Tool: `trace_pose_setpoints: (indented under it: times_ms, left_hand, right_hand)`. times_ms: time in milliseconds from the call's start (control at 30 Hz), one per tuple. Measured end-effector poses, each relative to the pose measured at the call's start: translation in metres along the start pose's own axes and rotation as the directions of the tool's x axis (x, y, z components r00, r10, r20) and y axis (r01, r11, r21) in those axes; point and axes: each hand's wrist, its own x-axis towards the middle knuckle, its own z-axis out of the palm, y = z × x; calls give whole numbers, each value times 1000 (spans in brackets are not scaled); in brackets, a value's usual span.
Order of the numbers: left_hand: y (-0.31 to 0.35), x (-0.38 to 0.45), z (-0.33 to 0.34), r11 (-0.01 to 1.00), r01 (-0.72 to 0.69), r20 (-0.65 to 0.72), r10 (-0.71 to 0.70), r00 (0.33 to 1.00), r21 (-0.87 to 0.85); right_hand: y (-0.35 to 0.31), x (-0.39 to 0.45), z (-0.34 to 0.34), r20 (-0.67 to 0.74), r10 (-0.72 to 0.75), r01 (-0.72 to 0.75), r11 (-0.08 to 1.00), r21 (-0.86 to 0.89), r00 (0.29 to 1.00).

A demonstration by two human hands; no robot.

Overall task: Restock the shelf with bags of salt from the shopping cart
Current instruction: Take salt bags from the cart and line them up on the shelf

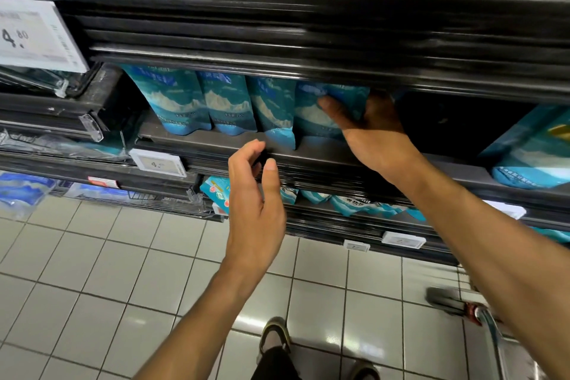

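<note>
Several teal bags of salt stand upright in a row on the dark shelf (324,154). My right hand (370,129) reaches under the shelf above and grips the rightmost bag in the row (311,114), thumb on its front and fingers behind it. In front of the shelf edge, just below the row, my left hand (256,203) hovers with its fingers curled apart and nothing in it. Right of the held bag the shelf is dark and bare, then more teal bags (533,151) lie at the far right.
The shopping cart's metal handle (490,327) shows at the lower right. Price tags (157,162) hang on the shelf edges, with a large one (34,37) at the upper left. Lower shelves hold more bags (354,203). White tiled floor and my shoes (274,336) lie below.
</note>
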Motion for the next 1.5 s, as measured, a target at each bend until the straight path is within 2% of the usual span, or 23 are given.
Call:
trace_pose_setpoints:
  times_ms: [133, 300, 433, 533, 733, 867, 1033, 1167, 1233, 1300, 1400, 1467, 1500]
  left_hand:
    - [0, 0, 1, 1000, -1, -1, 1, 1000, -3]
    - [0, -1, 0, 1000, -16, -3, 16, 1000, -6]
    - [5, -12, 1, 999, -51, -11, 51, 999, -9]
    - [14, -30, 7, 998, -50, 33, 51, 998, -37]
    - [49, -81, 44, 997, 4, 238, 16, 971, -83]
    - [100, -125, 77, 993, 38, 460, 19, 888, -115]
    - [182, -172, 127, 985, -12, 719, 136, 681, -174]
    - [253, -225, 181, 965, -85, 840, 259, 478, -249]
    - [281, -257, 209, 955, -79, 883, 294, 366, -286]
    - [306, -296, 243, 960, -86, 939, 277, 205, -265]
    - [322, -356, 301, 969, -228, 995, 82, -55, -92]
    - [317, -399, 342, 915, -404, 966, -84, -243, -22]
    - [309, -421, 361, 880, -474, 937, -162, -310, -4]
  right_hand:
    - [0, -6, 1, 19, 31, -31, 999, -25, 999]
    - [-1, -20, -1, 22, 120, -121, 991, 63, 992]
    - [2, -40, -11, 70, 81, -87, 992, 92, 994]
    - [4, -68, -28, 60, 68, -73, 994, 84, 996]
    - [3, -173, -98, -135, 184, -150, 962, 227, 974]
    - [-9, -263, -161, -390, 299, -156, 920, 359, 871]
    - [-49, -377, -242, -684, 423, -158, 896, 416, 595]
    - [-69, -457, -321, -852, 448, -175, 893, 414, 272]
    - [-52, -490, -358, -876, 463, -262, 869, 420, 131]
    - [-15, -527, -396, -847, 532, -391, 782, 485, 14]
    - [54, -582, -433, -734, 673, -639, 526, 561, -90]
    - [99, -620, -432, -593, 795, -673, 369, 641, -129]
    - [119, -636, -424, -505, 853, -691, 286, 663, -132]
